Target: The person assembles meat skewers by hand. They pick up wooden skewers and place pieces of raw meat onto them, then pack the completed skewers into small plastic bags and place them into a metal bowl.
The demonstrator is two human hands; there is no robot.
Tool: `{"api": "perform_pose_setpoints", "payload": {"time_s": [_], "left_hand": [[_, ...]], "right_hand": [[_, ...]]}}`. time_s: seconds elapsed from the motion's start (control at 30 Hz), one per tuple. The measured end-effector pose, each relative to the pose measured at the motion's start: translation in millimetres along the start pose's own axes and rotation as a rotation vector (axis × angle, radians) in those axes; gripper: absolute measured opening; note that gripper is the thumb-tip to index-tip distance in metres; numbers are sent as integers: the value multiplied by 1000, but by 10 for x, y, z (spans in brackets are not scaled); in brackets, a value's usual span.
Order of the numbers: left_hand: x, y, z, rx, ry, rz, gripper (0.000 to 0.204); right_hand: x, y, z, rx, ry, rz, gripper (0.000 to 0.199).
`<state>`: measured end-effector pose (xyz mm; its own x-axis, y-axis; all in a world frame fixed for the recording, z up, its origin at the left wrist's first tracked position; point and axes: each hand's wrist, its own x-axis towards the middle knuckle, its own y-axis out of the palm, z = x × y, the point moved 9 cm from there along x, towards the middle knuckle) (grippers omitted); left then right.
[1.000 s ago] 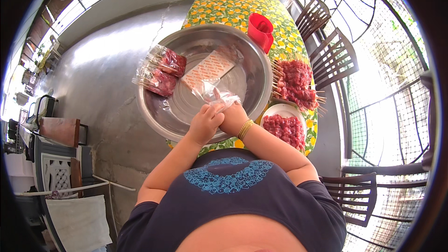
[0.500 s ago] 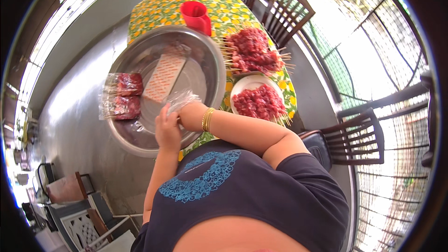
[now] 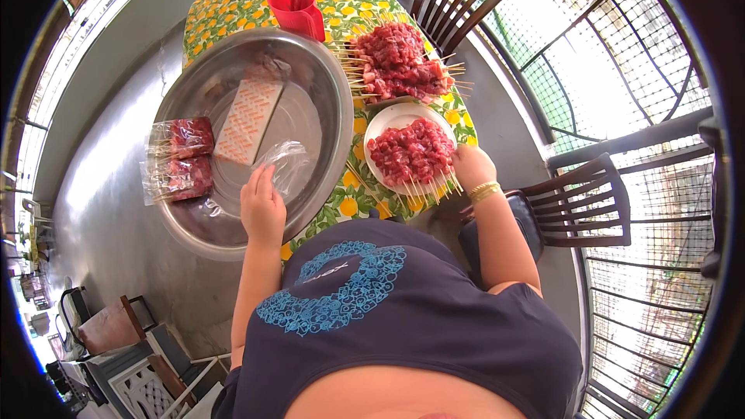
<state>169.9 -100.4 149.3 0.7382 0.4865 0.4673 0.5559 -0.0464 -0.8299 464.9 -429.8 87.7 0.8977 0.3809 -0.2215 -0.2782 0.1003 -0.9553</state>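
Observation:
My left hand (image 3: 262, 206) is over the near rim of a large steel basin (image 3: 317, 182), its fingers closed on a clear plastic bag (image 3: 285, 164). At the right edge of a white plate (image 3: 397, 115) is my right hand (image 3: 473, 169), fingers curled beside the raw meat skewers (image 3: 411, 151) heaped there. Whether it grips a stick or the plate rim is hidden. Inside the basin lies a white packet with an orange pattern (image 3: 248, 120). Two clear bags of skewered meat (image 3: 190, 157) rest over the basin's left rim.
Behind the plate is a bigger pile of raw meat skewers (image 3: 396, 62), sticks poking out both sides. A red pitcher (image 3: 296, 12) stands beyond the basin on the lemon-print tablecloth (image 3: 233, 4). Wooden chairs (image 3: 458, 0) line the right side; a dark seat (image 3: 504, 229) is near my right arm.
My right hand has left my left hand over the basin and moved right to the plate of skewers. The left hand stays at the basin with the plastic bag. The view has shifted slightly.

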Motion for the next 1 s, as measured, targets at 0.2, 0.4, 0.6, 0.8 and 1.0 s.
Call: {"api": "perform_pose_setpoints", "payload": {"time_s": [0.2, 0.4, 0.6, 0.8, 1.0], "left_hand": [[170, 81, -113, -22, 73, -34, 48], [222, 155, -237, -65, 95, -10, 48], [146, 101, -231, -60, 72, -22, 48], [91, 19, -197, -26, 60, -26, 50], [99, -55, -162, -53, 58, -34, 50]], "right_hand": [[-297, 509, -458, 227, 56, 36, 24], [-281, 654, -571, 236, 51, -23, 21], [-299, 960, -637, 588, 175, 171, 14], [-300, 1036, -600, 924, 317, 252, 15], [-303, 938, -553, 923, 277, 290, 25]]}}
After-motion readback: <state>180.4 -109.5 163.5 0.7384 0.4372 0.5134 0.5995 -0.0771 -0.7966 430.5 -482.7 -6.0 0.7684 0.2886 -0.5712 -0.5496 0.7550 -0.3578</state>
